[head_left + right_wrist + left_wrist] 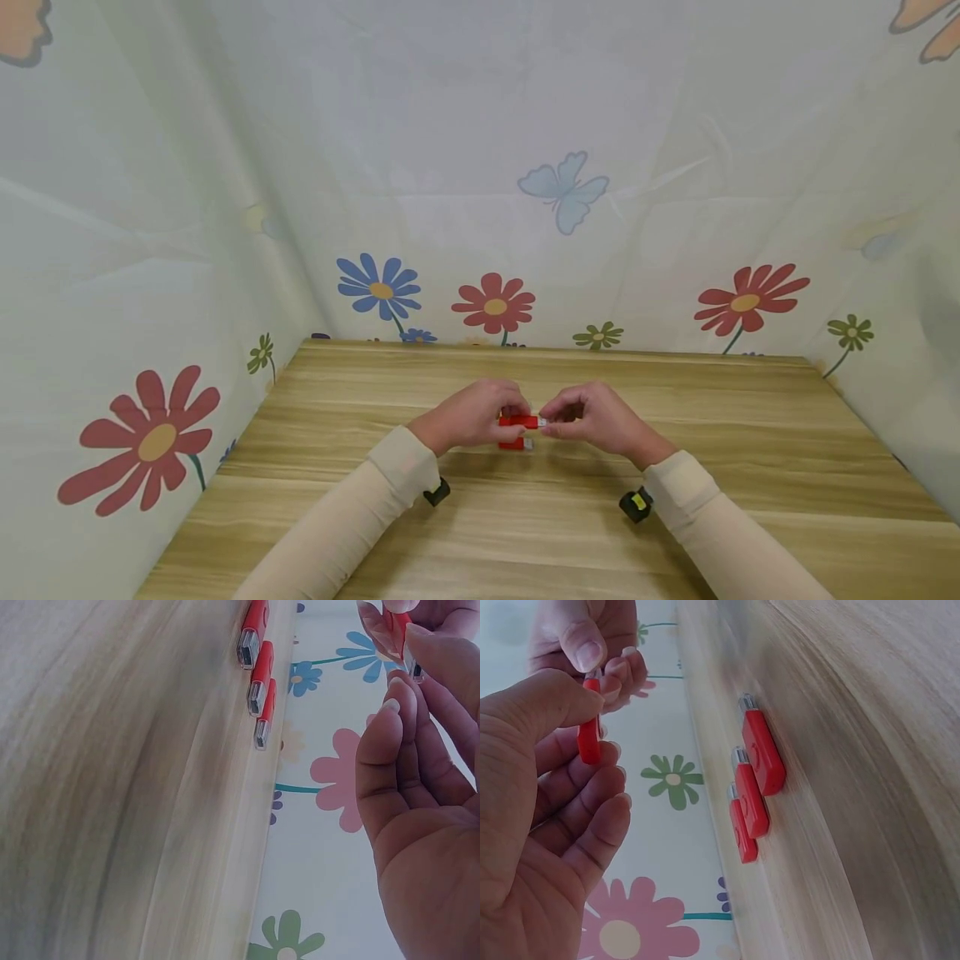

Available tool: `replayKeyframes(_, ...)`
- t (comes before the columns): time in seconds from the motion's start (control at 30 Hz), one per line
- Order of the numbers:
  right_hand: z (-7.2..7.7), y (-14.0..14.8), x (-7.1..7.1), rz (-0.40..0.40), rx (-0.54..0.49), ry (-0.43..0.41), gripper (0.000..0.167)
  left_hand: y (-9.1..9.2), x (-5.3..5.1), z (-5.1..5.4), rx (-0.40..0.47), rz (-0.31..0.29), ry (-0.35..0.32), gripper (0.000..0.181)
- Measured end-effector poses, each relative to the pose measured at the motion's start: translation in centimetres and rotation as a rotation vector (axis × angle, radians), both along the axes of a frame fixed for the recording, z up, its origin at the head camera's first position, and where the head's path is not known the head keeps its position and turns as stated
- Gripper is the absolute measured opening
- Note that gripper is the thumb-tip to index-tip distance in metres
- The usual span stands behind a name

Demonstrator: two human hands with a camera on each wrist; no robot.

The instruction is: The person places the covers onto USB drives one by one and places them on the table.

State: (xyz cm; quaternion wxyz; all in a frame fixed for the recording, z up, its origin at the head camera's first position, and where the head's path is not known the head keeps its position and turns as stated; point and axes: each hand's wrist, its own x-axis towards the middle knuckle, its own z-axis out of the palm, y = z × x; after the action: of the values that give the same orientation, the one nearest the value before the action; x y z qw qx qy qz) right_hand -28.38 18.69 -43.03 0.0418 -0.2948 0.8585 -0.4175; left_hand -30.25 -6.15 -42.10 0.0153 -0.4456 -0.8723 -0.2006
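A red USB flash drive [522,422] with a clear-capped plug is held between both hands above the table. My left hand [480,414] pinches its red body between thumb and fingers, as the left wrist view shows. At the plug end, my right hand [600,419] pinches the drive with thumb and fingertips. Three more red USB flash drives [764,754] lie side by side on the table below, plugs pointing toward the right hand. In the head view the left hand partly hides them.
The wood-grain table [720,467] spreads around both hands. Behind it and at the sides hangs a pale cloth [450,125] printed with flowers and butterflies. Black wrist cameras [636,504] sit under the sleeves.
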Motion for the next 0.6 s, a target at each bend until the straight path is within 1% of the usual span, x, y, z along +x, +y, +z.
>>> replayKeyframes(0.13,0.1,0.0,0.1,0.001,-0.006,0.003,0.017,0.1,0.1,0.2,-0.019,-0.011,0.011,0.016)
replayKeyframes(0.33,0.0,-0.1,0.1,0.035,-0.031,0.031,0.017,0.1,0.3,0.7,-0.060,-0.023,0.014,0.018)
replayKeyframes(0.6,0.0,-0.3,0.2,0.030,-0.020,0.029,0.017,0.2,0.4,1.1,-0.093,-0.044,0.025,0.017)
